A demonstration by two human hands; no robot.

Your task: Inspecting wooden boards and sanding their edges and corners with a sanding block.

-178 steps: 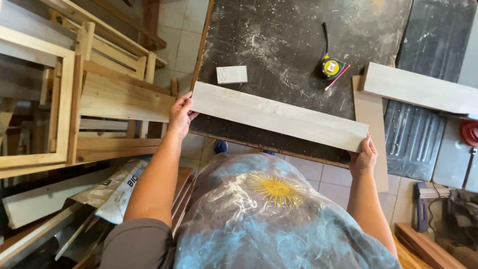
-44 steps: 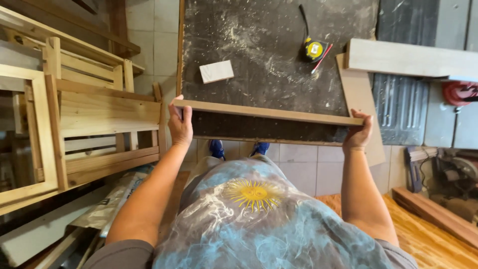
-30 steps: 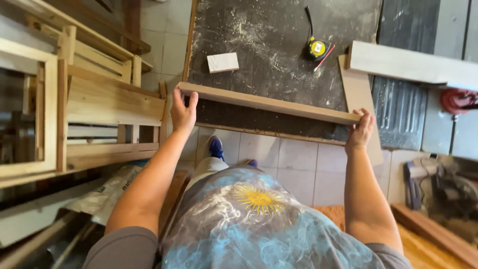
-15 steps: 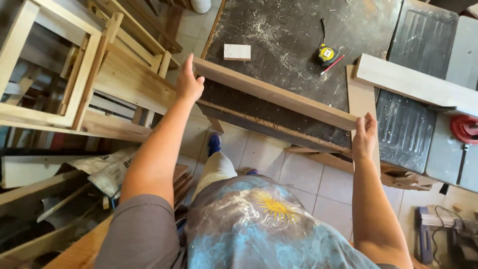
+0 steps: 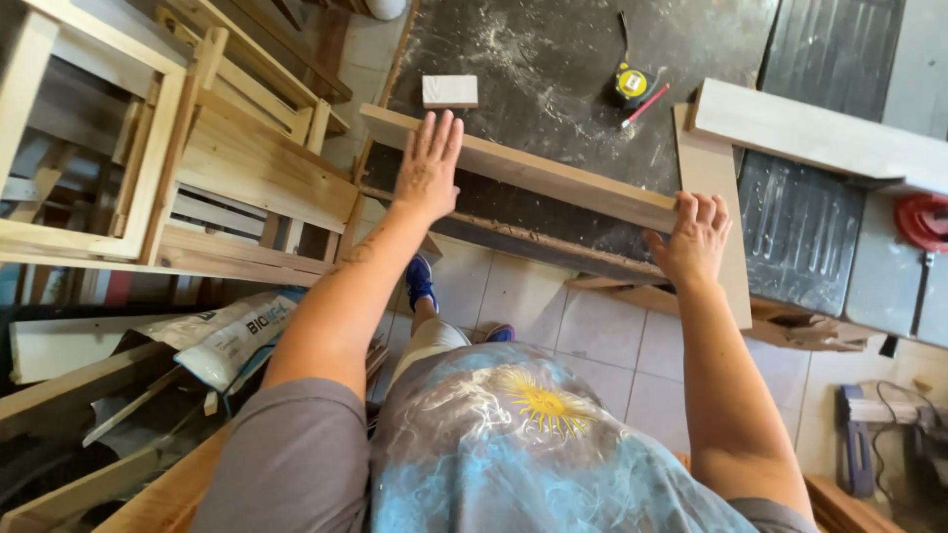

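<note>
Where the dark, sawdust-streaked worktop [image 5: 553,69] fills the upper middle of the head view, a pale tiled floor [image 5: 602,336] is seen below its near edge, and unfinished wooden frames [image 5: 148,148] are stacked at the left above loose offcuts and a printed plastic bag [image 5: 232,331]. On the worktop a small white block [image 5: 449,91], a yellow tape measure [image 5: 632,84] and a red pencil [image 5: 645,105] are laid well apart from the hands, while a pale plank [image 5: 820,133] is set across the ribbed grey machine table [image 5: 800,227] at the right, with a thin board [image 5: 716,197] lying beside it. A long wooden board [image 5: 533,170] is held over the worktop's near edge, slanting down to the right. The left hand [image 5: 427,168] is laid flat on it near its left end, fingers [image 5: 434,133] spread and extended, palm pressed down. The right hand [image 5: 694,237] is curled over the board's right end, fingers wrapped over the top edge, clasping it. Both forearms are stretched forward from the person's patterned shirt [image 5: 523,434]
</note>
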